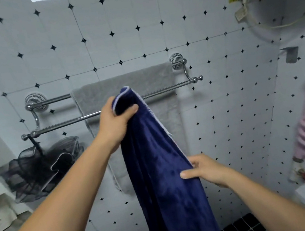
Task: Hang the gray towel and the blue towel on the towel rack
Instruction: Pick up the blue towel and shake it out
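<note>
Forearms nearest, we hold the blue towel (165, 183): left grip (117, 121) clenched round its top end, right grip (207, 168) pinching its edge below. Its long axis hangs vertical, top toward the towel rack (64, 123) just beyond the left grip. We should lift it over the front bar, before the hung gray towel (122, 84), spreading it flat.

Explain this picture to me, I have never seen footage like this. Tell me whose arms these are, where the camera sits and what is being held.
No machine here: a person wears one wide-angle camera on the head, so the two bare arms are their own. The left hand grips the top of the blue towel, raised before the chrome towel rack on the tiled wall. The right hand pinches its edge lower down. The gray towel already hangs on the rear bar. A black mesh sponge hangs from the rack's left end.
</note>
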Motion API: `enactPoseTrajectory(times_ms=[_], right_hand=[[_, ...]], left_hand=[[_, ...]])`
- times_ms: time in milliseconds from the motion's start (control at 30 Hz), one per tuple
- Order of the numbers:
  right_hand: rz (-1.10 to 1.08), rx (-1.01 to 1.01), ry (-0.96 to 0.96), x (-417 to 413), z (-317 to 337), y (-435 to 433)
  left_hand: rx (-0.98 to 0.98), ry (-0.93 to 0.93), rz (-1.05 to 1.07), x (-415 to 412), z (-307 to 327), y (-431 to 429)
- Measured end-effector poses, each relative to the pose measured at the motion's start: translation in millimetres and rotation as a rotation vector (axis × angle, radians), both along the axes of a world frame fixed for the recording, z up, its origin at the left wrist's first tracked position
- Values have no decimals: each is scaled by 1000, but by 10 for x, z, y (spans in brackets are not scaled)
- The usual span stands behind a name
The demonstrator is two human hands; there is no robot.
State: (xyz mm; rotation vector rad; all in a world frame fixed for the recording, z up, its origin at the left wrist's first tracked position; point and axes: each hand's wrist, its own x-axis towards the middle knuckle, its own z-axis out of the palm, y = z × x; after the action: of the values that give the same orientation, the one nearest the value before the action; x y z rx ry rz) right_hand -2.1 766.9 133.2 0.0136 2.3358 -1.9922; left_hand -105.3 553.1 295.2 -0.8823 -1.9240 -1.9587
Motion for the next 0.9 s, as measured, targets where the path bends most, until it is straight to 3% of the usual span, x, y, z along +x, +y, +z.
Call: enactPoseTrajectory(times_ms=[233, 500, 733, 900], right_hand=[[-110, 94, -127, 44, -170, 308], [-270, -202, 103, -315, 664, -135], [-340, -739, 139, -488, 1220, -589], [-288, -751, 203, -395, 1246, -723]], left_hand=[[-31, -14, 110, -218, -143, -265], [-49, -170, 107, -67, -553, -17], [-29, -200, -213, 494, -873, 178], [27, -240, -119, 484, -900, 193]])
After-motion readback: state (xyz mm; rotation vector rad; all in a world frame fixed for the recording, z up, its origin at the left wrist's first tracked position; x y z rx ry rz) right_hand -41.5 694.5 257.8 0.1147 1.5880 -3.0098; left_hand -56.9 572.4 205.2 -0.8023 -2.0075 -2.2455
